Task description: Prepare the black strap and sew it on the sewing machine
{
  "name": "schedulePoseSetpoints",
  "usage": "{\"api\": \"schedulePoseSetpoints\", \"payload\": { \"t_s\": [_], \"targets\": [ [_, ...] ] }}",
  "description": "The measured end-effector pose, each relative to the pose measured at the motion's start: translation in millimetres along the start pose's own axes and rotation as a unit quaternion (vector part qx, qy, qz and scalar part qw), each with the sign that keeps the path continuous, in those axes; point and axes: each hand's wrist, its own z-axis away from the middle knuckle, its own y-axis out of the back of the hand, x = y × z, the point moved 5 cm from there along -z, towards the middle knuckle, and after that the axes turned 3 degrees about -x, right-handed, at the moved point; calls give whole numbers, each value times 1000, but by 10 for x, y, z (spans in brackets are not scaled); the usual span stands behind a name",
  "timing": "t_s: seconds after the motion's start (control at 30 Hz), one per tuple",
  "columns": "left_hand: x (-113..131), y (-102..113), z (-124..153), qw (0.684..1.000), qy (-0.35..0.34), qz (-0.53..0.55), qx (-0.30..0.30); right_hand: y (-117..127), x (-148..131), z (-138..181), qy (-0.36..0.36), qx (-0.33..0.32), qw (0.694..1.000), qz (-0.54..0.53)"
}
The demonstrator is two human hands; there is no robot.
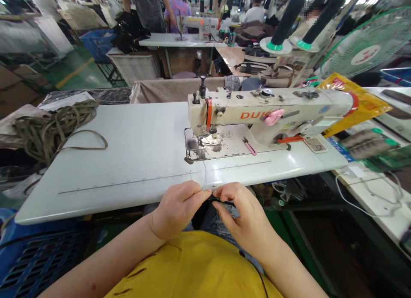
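Note:
At the front edge of the sewing table [141, 156], my left hand [183, 206] and my right hand [245, 216] meet in front of my body. Both are closed in a pinch on a narrow black strip [221, 200], most of it hidden by my fingers and the table edge. A dark thread [206, 171] runs from under the needle of the sewing machine [234, 107] toward my fingertips. Pink-handled thread snips [249, 146] lie on the machine bed, to the right of the needle.
A heap of olive strips [61, 126] lies at the table's left end. Black thread cones [287, 17] and a green fan [366, 49] stand at the back right. A blue basket [41, 255] is at lower left. Another machine [202, 26] and people are beyond.

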Motion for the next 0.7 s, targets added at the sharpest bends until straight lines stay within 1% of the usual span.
{"api": "schedulePoseSetpoints", "payload": {
  "t_s": [0.1, 0.27, 0.33, 0.47, 0.53, 0.6, 0.7],
  "targets": [
    [6, -40, 25, 1000, 1, -2, -17, -63, -14, 0, 31, -5, 999, 34],
    [2, -70, 31, 1000, 13, -1, -18, -44, -21, 7, 33, 20, 998, 57],
    [13, -75, 9, 1000, 17, -7, -20, -40, -29, 12, 37, 20, 998, 55],
    [39, -46, -43, 1000, 21, -3, 2, -73, -26, 35, 59, 1, 996, 71],
    [44, -38, -53, 1000, 19, -4, 6, -75, -4, 45, 55, 7, 996, 71],
    [44, -47, -55, 1000, 17, -9, -5, -65, 11, 51, 51, 21, 996, 70],
    [39, -44, -64, 1000, 20, -10, -1, -58, -3, 64, 70, 28, 994, 74]
  ]
}}
